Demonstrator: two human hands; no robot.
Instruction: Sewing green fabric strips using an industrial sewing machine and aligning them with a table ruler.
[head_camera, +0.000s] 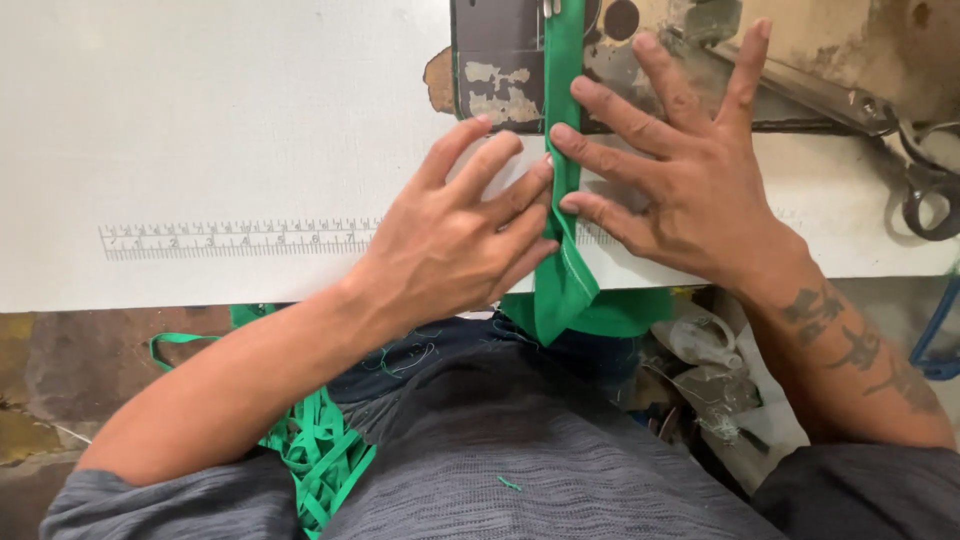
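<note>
My left hand (455, 245) and right hand (680, 170) press flat and open-fingered on the folded green strip (563, 180) feeding into the sewing machine (500, 60), its stitched tail off the table (200, 120) edge, more apparently unsewn.

A long, narrow measuring strip (235, 238) is seen stuck flat on the white table (200, 100), parallel to its near edge. It is pale grey-white and marked with fine dark ticks and small figures. Its right end is covered by the left hand (460, 240), which is laid flat over it.

Pale, ragged patches (495, 90) are seen on the dark machine plate at the far edge of the table; whether they are remains of a label cannot be told.

Crumpled clear plastic wrapping (700, 345) is seen below the table edge on the right, colourless and glossy, its contents hidden.
</note>
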